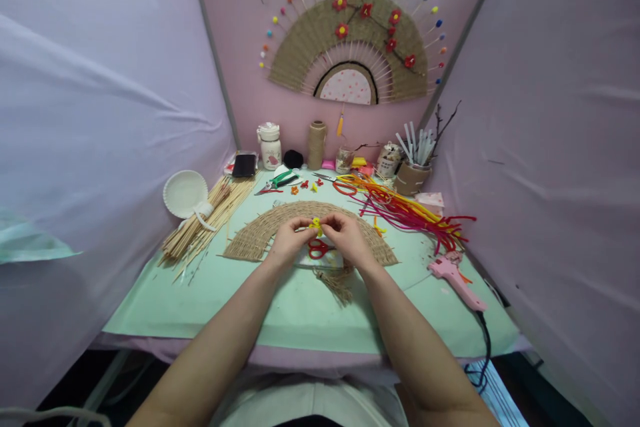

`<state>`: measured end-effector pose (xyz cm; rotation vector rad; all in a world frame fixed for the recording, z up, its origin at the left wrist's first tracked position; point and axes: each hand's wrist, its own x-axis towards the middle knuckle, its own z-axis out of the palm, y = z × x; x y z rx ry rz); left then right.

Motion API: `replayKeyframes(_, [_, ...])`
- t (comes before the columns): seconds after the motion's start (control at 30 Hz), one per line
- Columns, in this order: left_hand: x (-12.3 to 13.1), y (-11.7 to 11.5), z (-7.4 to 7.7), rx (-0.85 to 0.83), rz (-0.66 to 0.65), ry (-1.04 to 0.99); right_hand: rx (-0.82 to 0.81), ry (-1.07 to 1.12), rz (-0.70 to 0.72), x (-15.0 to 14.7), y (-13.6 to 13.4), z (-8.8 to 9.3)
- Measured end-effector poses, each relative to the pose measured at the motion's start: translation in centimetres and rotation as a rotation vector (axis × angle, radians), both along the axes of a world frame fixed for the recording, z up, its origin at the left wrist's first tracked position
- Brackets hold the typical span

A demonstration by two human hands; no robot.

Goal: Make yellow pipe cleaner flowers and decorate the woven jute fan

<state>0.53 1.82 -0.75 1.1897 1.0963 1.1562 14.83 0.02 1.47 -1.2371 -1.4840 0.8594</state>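
Between my two hands is a small yellow pipe-cleaner flower [315, 227], its loops showing above the fingertips. My left hand [291, 237] pinches it from the left, and my right hand [345, 233] pinches it from the right. Both hands are over a woven twine fan [255, 237] lying flat on the table. Just below the fingers, red-handled scissors [318, 249] rest on the pale centre of the fan. A twine tassel [336, 285] lies at its near edge. Small finished flowers, among them an orange one [295, 190], lie beyond the fan.
Pipe cleaners [400, 203] spread across the right, with a pink glue gun [457, 280] and its cord nearer me. Thin sticks [205, 220] and a white bowl [185, 193] are at left. Green pliers [284, 179], a twine spool [317, 145] and a stick-filled pot [413, 177] stand or lie behind.
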Motion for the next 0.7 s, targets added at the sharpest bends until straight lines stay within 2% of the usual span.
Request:
replayKeyframes(0.1, [0.2,-0.2,0.2,0.011,0.054,-0.01,0.002,0.024,-0.017,-0.1,0.0,0.1])
replayKeyframes(0.3, [0.4,-0.6,1.1,0.066,0.074,-0.202,0.0,0.091,0.026,-0.3,-0.1,0.1])
replayKeyframes(0.5, [0.5,-0.8,1.0,0.139,0.031,-0.163,0.06,0.11,-0.002,-0.4,-0.4,0.5])
replayKeyframes(0.7, [0.5,-0.9,1.2,0.132,0.006,-0.115,0.083,0.046,0.005,-0.4,-0.6,0.7])
